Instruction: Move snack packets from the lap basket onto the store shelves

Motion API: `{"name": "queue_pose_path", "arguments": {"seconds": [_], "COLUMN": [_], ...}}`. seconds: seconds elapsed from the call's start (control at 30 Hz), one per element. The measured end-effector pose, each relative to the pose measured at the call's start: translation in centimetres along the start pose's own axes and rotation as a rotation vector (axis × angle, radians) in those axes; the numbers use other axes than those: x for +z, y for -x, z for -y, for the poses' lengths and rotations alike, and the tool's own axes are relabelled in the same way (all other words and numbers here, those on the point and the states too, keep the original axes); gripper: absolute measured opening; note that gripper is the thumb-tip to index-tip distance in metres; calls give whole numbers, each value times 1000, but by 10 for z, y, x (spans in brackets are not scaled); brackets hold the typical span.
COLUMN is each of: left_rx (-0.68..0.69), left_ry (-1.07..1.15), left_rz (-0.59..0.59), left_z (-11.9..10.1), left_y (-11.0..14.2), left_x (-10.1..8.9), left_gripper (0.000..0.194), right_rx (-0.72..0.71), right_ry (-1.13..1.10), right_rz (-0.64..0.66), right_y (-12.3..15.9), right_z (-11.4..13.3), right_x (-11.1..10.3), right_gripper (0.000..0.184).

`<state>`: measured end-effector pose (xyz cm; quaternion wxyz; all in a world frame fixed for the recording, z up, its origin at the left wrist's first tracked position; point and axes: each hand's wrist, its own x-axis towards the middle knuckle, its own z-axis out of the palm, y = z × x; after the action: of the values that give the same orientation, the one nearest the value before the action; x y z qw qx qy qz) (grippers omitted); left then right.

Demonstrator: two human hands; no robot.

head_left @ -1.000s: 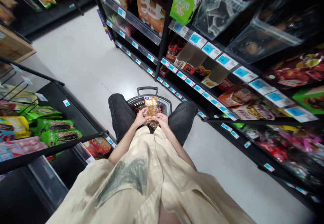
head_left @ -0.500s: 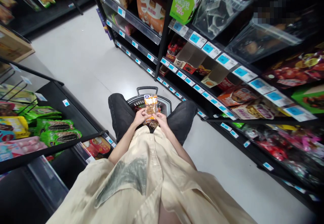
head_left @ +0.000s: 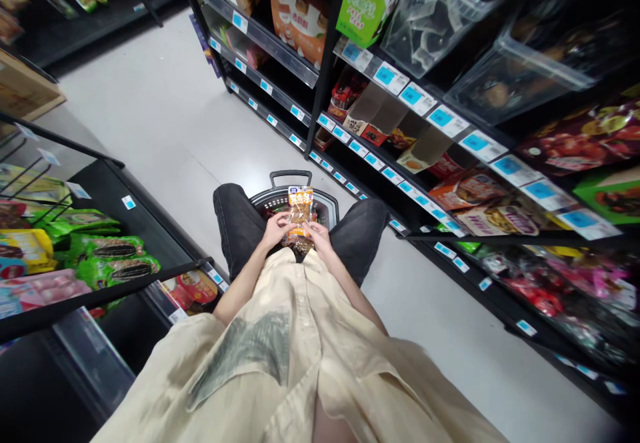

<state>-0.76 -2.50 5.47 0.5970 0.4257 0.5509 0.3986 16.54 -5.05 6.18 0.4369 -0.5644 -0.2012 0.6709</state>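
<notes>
Shelved store aisle, basket (head_left: pixel 325 204) partly hidden, both hands' fingers (head_left: pixel 286 223) holding orange packet (head_left: pixel 301 204).

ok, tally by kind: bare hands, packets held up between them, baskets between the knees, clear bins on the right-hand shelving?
Hands, left hand and right hand: 2
Held-up orange packet: 1
Basket: 1
Clear bins, nearer the green carton and farther right: 2
Total: 6

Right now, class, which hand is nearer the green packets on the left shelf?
Left. The left hand grips the snack pack on the side toward the green packets; the right hand, on its far side.
</notes>
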Motion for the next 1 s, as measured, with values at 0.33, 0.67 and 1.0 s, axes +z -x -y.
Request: {"name": "queue_pose_path", "arguments": {"seconds": [0.33, 0.67, 1.0], "left_rx": [22, 15, 13], "left_ry": [7, 36, 24], "left_rz": [1, -13, 3], "left_z": [4, 9, 6], "left_y": [-2, -3, -2], "left_x": [1, 1, 2], "left_gripper": [53, 52, 53], "right_rx": [-71, -112, -122], "right_ry": [24, 58, 64], "right_rz": [-54, -76, -98], "right_y": [-1, -3, -5], "right_z": [-1, -4, -6], "right_x": [-2, -4, -5], "right_gripper": [45, 41, 40]}}
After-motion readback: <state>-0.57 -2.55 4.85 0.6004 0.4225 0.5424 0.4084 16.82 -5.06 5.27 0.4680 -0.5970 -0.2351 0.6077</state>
